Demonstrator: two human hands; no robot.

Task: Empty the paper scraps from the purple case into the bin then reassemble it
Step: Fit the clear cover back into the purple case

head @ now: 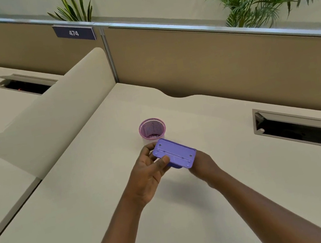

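I hold a purple case (176,154) above the desk, its flat underside with two small holes and a centre groove turned up toward me. My left hand (150,172) grips its left end, thumb pressed on the near edge. My right hand (201,162) holds the right end from below and behind, its fingers mostly hidden by the case. Just beyond the case stands a small pink mesh bin (152,129), upright on the desk, with something pale at its bottom. No paper scraps show outside it.
The beige desk (105,204) has a cable slot with an open flap (305,129) at the right. A curved divider panel (57,108) rises on the left, a brown partition (219,58) behind. Plants stand beyond the partition.
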